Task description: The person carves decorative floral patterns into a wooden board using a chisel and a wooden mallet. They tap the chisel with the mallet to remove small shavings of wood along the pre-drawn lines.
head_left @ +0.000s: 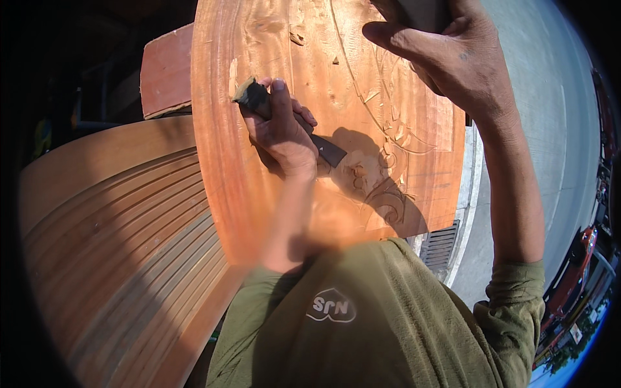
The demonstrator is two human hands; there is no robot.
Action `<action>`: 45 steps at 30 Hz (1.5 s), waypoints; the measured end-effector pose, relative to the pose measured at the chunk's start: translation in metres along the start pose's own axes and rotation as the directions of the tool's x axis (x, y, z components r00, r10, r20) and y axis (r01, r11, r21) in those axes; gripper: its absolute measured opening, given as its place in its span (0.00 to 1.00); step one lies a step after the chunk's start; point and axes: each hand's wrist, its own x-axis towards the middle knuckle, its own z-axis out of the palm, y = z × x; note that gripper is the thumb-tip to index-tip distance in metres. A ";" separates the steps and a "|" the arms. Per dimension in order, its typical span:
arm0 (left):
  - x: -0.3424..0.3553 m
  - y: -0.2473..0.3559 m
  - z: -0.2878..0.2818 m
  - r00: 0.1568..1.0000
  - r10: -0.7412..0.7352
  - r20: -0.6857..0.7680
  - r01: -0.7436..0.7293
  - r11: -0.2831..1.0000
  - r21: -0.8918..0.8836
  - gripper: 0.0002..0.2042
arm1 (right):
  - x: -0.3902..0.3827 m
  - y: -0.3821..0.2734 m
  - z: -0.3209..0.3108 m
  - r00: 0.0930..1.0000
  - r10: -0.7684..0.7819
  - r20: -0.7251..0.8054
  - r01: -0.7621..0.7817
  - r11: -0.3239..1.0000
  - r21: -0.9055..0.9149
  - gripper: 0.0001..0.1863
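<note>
My left hand (284, 139) is closed around a wood chisel (330, 151), its thumb along the handle. The chisel's battered handle end points to the upper left, and its dark flat blade slants down to the right over the board. My right hand (462, 61) is raised at the upper right, gripping a dark block-like tool (417, 11) that the picture's top edge cuts off. Beneath both hands lies a broad reddish-brown wooden board (226, 187). A scroll-and-flower carving (388, 210) is cut into its lower right, partly under my shadow.
Wood chips (398, 136) are scattered on the board. At left, grooved wooden slats (129, 239) run beside it, with a reddish panel (167, 72) above them. Along the right side are grey pavement (543, 97) and a drain grate (441, 246); vehicles stand at the far right.
</note>
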 end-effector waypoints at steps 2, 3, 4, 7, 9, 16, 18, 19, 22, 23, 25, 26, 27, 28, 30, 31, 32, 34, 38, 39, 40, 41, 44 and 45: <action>0.002 0.000 -0.003 0.999 0.033 -0.020 -0.032 0.999 0.028 0.09 | 0.020 -0.014 0.019 0.979 -0.164 0.117 0.155 0.985 0.081 0.45; 0.001 0.001 -0.003 0.998 0.051 -0.026 -0.050 0.998 0.044 0.09 | 0.031 -0.024 0.028 0.951 -0.241 0.191 0.232 0.970 0.070 0.45; 0.000 0.002 0.001 0.999 0.051 -0.012 -0.051 0.998 0.036 0.09 | 0.042 -0.032 0.032 0.916 -0.296 0.270 0.299 0.954 0.029 0.45; -0.002 -0.001 0.002 0.993 0.100 0.055 -0.100 0.995 0.007 0.08 | 0.071 -0.046 0.044 0.754 -0.346 0.559 0.494 0.859 -0.135 0.45; -0.005 -0.009 -0.002 0.988 0.152 0.017 -0.151 0.987 -0.048 0.09 | 0.085 -0.046 0.039 0.729 -0.344 0.592 0.518 0.842 -0.149 0.44; -0.013 -0.002 -0.004 0.994 0.103 0.021 -0.103 0.994 -0.040 0.09 | 0.092 -0.051 0.046 0.928 -0.157 0.338 0.184 0.982 -0.049 0.44; -0.014 -0.003 -0.008 0.994 0.108 -0.001 -0.108 0.993 -0.048 0.10 | 0.083 -0.053 0.052 0.817 -0.277 0.505 0.374 0.922 -0.099 0.44; -0.015 -0.004 -0.010 0.994 0.110 -0.017 -0.111 0.992 -0.058 0.10 | 0.080 -0.055 0.049 0.767 -0.316 0.559 0.446 0.888 -0.110 0.44; -0.018 -0.006 -0.015 0.991 0.132 -0.020 -0.133 0.989 -0.060 0.11 | 0.091 -0.055 0.037 0.777 -0.326 0.538 0.439 0.893 -0.093 0.44; -0.018 -0.004 -0.015 0.994 0.104 -0.035 -0.106 0.994 -0.041 0.10 | 0.095 -0.056 0.037 0.832 -0.296 0.469 0.362 0.931 -0.054 0.44; -0.018 -0.001 -0.014 0.992 0.112 -0.050 -0.114 0.992 -0.045 0.11 | 0.100 -0.060 0.041 0.903 -0.242 0.356 0.253 0.967 0.017 0.44; -0.018 -0.001 -0.013 0.991 0.120 -0.061 -0.123 0.991 -0.052 0.11 | 0.098 -0.063 0.046 0.911 -0.235 0.338 0.241 0.970 0.025 0.44; -0.019 -0.004 -0.016 0.991 0.120 -0.060 -0.123 0.991 -0.047 0.11 | 0.095 -0.063 0.056 0.896 -0.255 0.364 0.272 0.962 0.004 0.44; -0.016 -0.005 -0.020 0.989 0.132 -0.060 -0.133 0.991 -0.020 0.11 | 0.092 -0.067 0.062 0.858 -0.293 0.422 0.332 0.943 -0.023 0.44; -0.020 0.001 -0.019 0.996 0.057 -0.063 -0.062 0.995 -0.084 0.11 | 0.085 -0.066 0.058 0.751 -0.351 0.559 0.468 0.880 -0.077 0.44; -0.021 -0.006 -0.017 0.998 0.047 -0.042 -0.050 0.995 -0.090 0.11 | 0.082 -0.062 0.048 0.727 -0.343 0.594 0.489 0.867 -0.097 0.44; -0.023 -0.016 -0.018 0.995 0.085 -0.054 -0.092 0.986 -0.136 0.12 | 0.083 -0.058 0.036 0.742 -0.323 0.587 0.469 0.876 -0.111 0.44; -0.023 -0.015 -0.023 0.988 0.118 -0.102 -0.128 0.986 -0.106 0.13 | 0.094 -0.059 0.036 0.812 -0.307 0.497 0.381 0.923 -0.053 0.44; -0.027 -0.005 -0.021 0.989 0.060 -0.135 -0.058 0.998 0.024 0.11 | 0.089 -0.064 0.054 0.864 -0.269 0.426 0.304 0.953 -0.014 0.44; -0.027 -0.007 -0.021 0.990 0.061 -0.129 -0.059 0.998 0.023 0.11 | 0.086 -0.065 0.056 0.820 -0.301 0.488 0.365 0.930 -0.040 0.44; -0.028 -0.012 -0.024 0.992 0.074 -0.103 -0.074 0.997 0.008 0.11 | 0.082 -0.064 0.053 0.762 -0.327 0.559 0.430 0.901 -0.060 0.44; -0.029 -0.014 -0.024 0.993 0.088 -0.078 -0.089 0.996 -0.007 0.11 | 0.079 -0.062 0.047 0.727 -0.331 0.602 0.461 0.885 -0.069 0.44; -0.033 -0.006 -0.021 0.991 0.090 -0.097 -0.087 0.995 0.040 0.12 | 0.081 -0.063 0.037 0.758 -0.321 0.568 0.417 0.908 -0.044 0.44; -0.033 -0.003 -0.020 0.988 0.095 -0.120 -0.084 0.992 0.091 0.13 | 0.083 -0.065 0.038 0.799 -0.304 0.519 0.365 0.931 -0.017 0.45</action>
